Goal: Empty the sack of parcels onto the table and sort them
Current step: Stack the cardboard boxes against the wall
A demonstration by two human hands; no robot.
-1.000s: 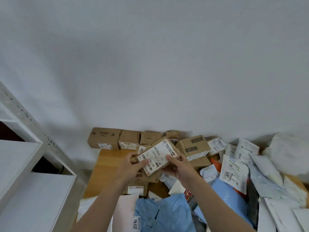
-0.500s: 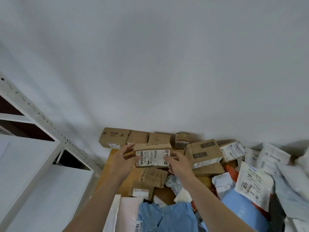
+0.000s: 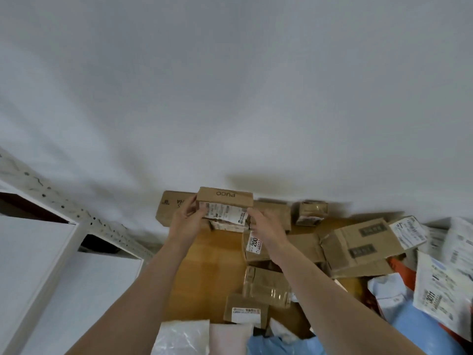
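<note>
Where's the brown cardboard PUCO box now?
Head view, centre: brown cardboard PUCO box, held by left hand and right hand above the back-row boxes at the wall.

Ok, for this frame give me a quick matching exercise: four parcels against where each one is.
1 PUCO box
2 small taped box
3 mailer marked 3011
4 blue bag

a right edge of view
b held between left hand and right hand
c bottom edge of view
d at the back by the wall, untouched

Pairs: 1-b, 2-d, 3-a, 4-c
</note>
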